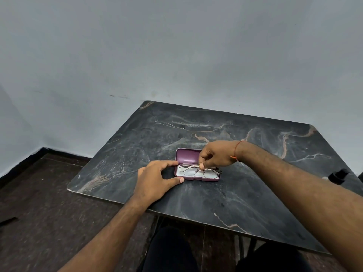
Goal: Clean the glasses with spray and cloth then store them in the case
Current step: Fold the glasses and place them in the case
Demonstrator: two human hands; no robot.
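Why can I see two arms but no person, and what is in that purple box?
The camera sits on the person's head and looks down, so you see only their own arms. There is just this one picture. On the dark marble table lies an open purple case with its lid up. The right hand pinches the middle of thin metal glasses sitting in the case. The left hand steadies the case's left end. A small black thing at the right edge is too unclear to name.
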